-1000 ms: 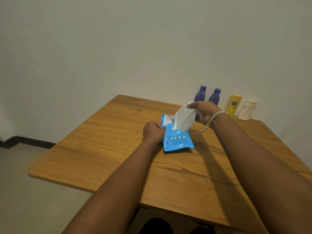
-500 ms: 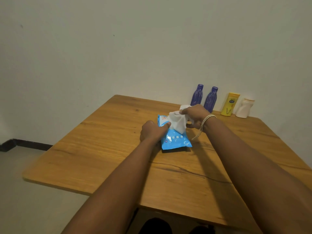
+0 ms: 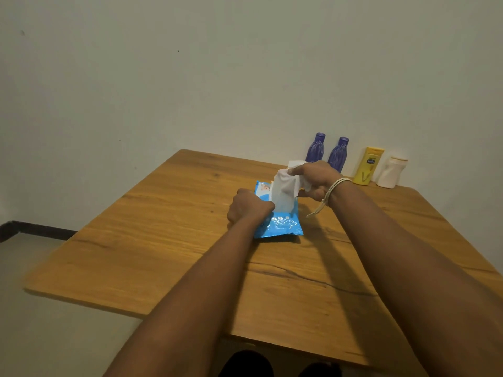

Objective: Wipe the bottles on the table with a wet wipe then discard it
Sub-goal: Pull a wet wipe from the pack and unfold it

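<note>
On the wooden table [image 3: 141, 240], roughly mid-surface, lies the blue wipe pack [image 3: 283, 225], landmark for everything here. Left hand [image 3: 249, 206] sits on the pack's left side, fingers curled, pinning it down; same job as 0.5 s ago, but the hand now covers more of the pack's near-left edge. Right hand [image 3: 317, 180] is just behind and right of the pack, fingers pinched round a white wet wipe [image 3: 284, 193]. Wipe runs from that hand down into the pack's top, its lower end meeting the pack beside the left hand; can't tell if it's fully free of the opening. Versus half a second ago: more of the wipe is drawn out, hanging as a longer sheet rather than a bunched wad, and the right hand sits a bit higher above the pack. A second ago it was similarly stretched up. A cord bracelet [image 3: 330, 193] is on the right wrist. Well behind and right of the pack, against the wall: two purple bottles [image 3: 315, 151], a yellow bottle [image 3: 368, 165], then a white bottle [image 3: 392, 172], all upright in a row, untouched, same order as before.
</note>
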